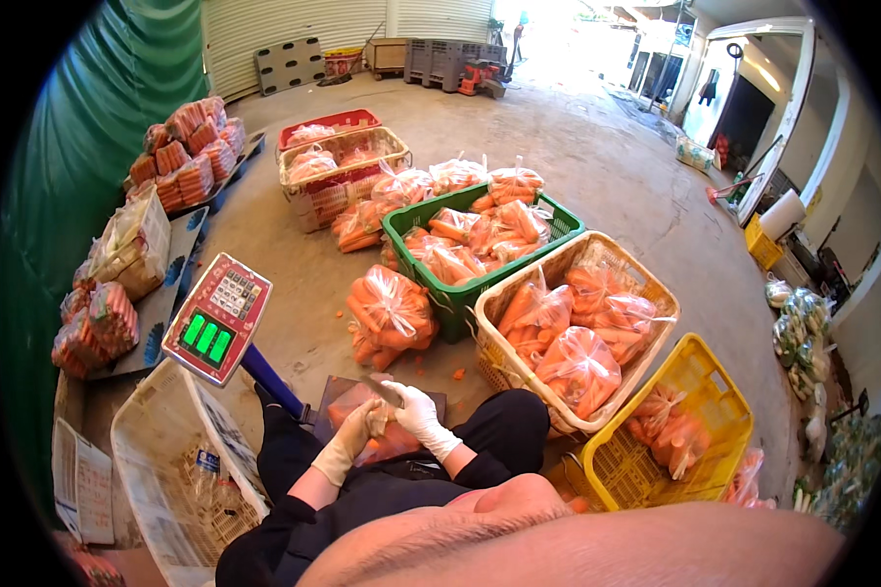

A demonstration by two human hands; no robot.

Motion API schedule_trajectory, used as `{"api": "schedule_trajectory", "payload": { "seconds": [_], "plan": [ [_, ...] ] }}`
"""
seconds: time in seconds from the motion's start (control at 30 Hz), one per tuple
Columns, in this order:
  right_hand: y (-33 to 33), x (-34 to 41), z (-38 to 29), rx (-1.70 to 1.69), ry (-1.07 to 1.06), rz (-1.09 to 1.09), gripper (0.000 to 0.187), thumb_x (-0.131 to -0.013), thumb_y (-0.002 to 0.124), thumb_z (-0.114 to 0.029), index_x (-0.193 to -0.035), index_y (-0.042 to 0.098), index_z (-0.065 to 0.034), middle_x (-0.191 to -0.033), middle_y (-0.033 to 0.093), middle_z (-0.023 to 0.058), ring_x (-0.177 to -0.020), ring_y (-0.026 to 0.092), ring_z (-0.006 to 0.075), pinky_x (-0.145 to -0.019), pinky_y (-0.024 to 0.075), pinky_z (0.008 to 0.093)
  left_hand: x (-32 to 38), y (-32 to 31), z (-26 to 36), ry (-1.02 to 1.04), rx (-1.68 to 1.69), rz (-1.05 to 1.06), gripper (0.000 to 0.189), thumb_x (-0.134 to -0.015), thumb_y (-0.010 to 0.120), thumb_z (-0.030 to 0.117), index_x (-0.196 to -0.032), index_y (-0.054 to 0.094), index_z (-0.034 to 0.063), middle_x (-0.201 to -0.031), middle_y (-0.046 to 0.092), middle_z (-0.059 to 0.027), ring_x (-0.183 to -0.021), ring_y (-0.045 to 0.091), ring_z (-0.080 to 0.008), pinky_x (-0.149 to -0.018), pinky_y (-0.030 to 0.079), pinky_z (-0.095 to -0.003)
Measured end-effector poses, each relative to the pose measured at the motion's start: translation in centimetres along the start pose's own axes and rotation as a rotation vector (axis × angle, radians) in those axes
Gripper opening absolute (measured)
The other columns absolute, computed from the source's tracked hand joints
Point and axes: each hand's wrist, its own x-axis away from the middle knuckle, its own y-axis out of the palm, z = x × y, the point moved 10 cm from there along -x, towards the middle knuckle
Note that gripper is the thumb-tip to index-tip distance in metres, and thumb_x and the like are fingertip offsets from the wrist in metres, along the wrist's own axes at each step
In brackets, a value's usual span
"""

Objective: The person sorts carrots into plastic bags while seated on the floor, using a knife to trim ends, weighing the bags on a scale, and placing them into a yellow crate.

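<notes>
Both of my hands wear pale gloves and are close together over my lap. My right hand point(420, 417) is closed on a narrow, dull blade, apparently a knife point(383, 390), which points up and left. Just beside it, my left hand point(354, 434) has curled fingers; what they hold, if anything, is hidden. Beneath both hands a clear plastic bag of carrots point(396, 444) rests on the dark platform point(429, 400) of a weighing scale. The scale's red display head point(219, 318), with lit green digits, stands to the left on a blue post point(272, 383).
Bagged carrots point(390, 307) sit on the floor ahead. A green crate point(484, 290), a cream crate point(664, 293) and a yellow crate point(738, 418) hold more bags. At left stand a white crate point(143, 425) with plastic inside and pallets point(150, 334) with stacked carrot bags.
</notes>
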Motion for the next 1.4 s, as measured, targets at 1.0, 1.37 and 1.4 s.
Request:
{"api": "schedule_trajectory", "payload": {
  "seconds": [1.0, 1.37, 1.4],
  "plan": [
    [10.1, 3.2, 3.0, -1.407, 0.796, -0.606, 0.026, -0.092, 0.048, -0.031, -0.07, 0.05, -0.0159, -0.057, 0.049, -0.0026, -0.045, 0.045, 0.0117, -0.041, 0.0353, 0.0225, 0.2, 1.2, -0.9, -0.266, 0.086, 0.011, 0.036, -0.094, 0.041, 0.032, -0.091, 0.061, 0.0021, -0.078, 0.066, -0.0097, -0.076, 0.063, -0.0252, -0.076, 0.05, -0.039],
    [8.4, 3.6, 4.4, -1.285, 0.742, -0.487, 0.026, -0.091, 0.051, -0.039, -0.096, 0.057, -0.0143, -0.06, 0.049, -0.0032, -0.042, 0.043, 0.0087, -0.039, 0.0359, 0.0216, 0.2, 3.5, -1.3, -0.27, 0.219, -0.096, 0.037, -0.093, 0.046, 0.031, -0.092, 0.063, -0.0013, -0.082, 0.065, -0.0118, -0.076, 0.063, -0.025, -0.074, 0.05, -0.0348],
    [8.0, 3.9, 4.0, -1.182, 0.723, -0.52, 0.029, -0.091, 0.051, -0.04, -0.101, 0.058, -0.0142, -0.062, 0.051, -0.0029, -0.04, 0.043, 0.0085, -0.038, 0.0363, 0.0222, 0.4, 3.5, -1.6, -0.294, 0.05, -0.09, 0.036, -0.093, 0.047, 0.031, -0.091, 0.063, -0.0017, -0.081, 0.065, -0.0119, -0.074, 0.063, -0.0235, -0.072, 0.05, -0.0331]
  ]
}}
